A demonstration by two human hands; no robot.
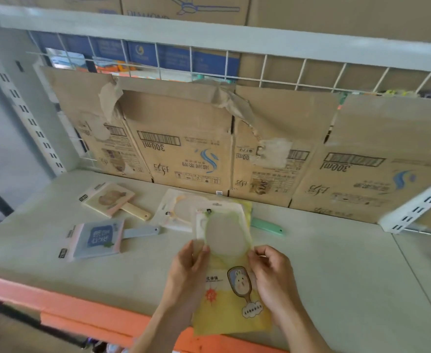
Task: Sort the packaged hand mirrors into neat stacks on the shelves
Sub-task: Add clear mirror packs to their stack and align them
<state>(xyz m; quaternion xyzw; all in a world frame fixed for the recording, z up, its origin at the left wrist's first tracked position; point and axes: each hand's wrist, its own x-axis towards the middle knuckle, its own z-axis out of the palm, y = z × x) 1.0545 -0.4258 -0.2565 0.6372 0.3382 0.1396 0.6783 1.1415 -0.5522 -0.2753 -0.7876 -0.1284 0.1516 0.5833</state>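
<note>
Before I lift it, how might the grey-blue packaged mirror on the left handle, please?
The grey-blue mirror looks like a rigid flat slab, so probably stiff, unlikely to roll. Its plastic wrap may slip. Being a mirror, likely fragile.

bare shelf (pixel 336 271) right, mirrors (pixel 100 240) crowd left

Flattened cardboard (pixel 184 149): brown, printed upside down with "300ml" and barcodes, torn along the top edge, leaning against the wire grid (pixel 260 70).
Blue cartons (pixel 143 53): behind the grid.
Fan-printed box (pixel 184 6): above.
Slotted upright (pixel 18 103): white, left.
Slotted bracket (pixel 418 205): white, tilted, right.
</note>
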